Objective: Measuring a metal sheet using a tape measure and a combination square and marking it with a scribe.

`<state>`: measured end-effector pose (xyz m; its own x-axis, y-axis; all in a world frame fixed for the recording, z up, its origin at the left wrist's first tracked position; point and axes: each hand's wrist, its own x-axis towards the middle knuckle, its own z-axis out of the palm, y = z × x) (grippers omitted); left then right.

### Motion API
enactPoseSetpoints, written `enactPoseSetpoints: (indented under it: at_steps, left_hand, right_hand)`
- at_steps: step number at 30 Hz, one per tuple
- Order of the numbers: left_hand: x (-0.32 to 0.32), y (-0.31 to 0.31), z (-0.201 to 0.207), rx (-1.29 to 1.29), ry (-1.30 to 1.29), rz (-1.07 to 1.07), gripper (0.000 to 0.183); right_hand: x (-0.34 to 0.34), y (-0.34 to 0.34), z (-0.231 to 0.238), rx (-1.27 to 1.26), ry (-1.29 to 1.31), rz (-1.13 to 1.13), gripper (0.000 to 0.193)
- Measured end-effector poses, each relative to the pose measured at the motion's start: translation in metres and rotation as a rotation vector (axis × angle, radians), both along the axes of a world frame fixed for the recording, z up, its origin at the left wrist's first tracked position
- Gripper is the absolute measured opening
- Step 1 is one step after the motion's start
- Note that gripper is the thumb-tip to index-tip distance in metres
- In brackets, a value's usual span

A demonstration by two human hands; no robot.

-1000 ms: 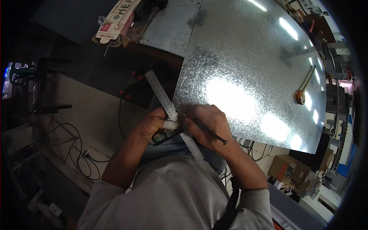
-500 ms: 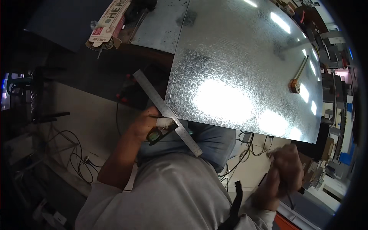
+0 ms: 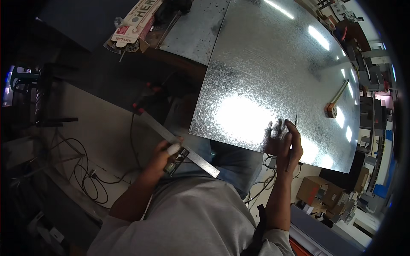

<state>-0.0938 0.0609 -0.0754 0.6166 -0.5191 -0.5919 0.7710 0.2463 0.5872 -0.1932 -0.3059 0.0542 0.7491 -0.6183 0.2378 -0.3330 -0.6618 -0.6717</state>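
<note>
My left hand (image 3: 162,154) is closed around the dark head of a combination square (image 3: 200,163), off the sheet's near-left corner and above my lap. Its steel blade slants from far left to near right, and a white wrap shows on one of my fingers. At the near edge of a shiny galvanized metal sheet (image 3: 252,70), my right hand (image 3: 291,147) pinches a thin dark scriber (image 3: 296,121). The tool's slim end points away from me, and its other end lies along my palm. Fingers of this hand are over the sheet and reflect in it.
A tape measure (image 3: 331,111) with some tape pulled out lies on the sheet's right side. Beyond the left edge, a torn cardboard box (image 3: 136,23) rests on the worn bench (image 3: 194,36). Cables (image 3: 87,185) trail over the floor; cardboard boxes (image 3: 314,190) stand at right.
My right hand has moved up and left from beside the sheet to its near edge. The left hand has shifted slightly nearer with the combination square, and the view has shifted a little.
</note>
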Motion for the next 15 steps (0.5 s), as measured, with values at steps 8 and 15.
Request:
enactPoseSetpoints:
  at_steps: [8,15]
  left_hand:
    - [0.003,-0.048,-0.029,0.243,-0.251,-0.081,0.013]
    - [0.005,-0.05,-0.043,0.221,-0.222,-0.102,0.011]
  right_hand:
    - [0.014,0.013,-0.013,-0.376,0.08,0.129,0.023]
    - [0.015,0.011,-0.017,-0.429,0.053,0.129,0.022]
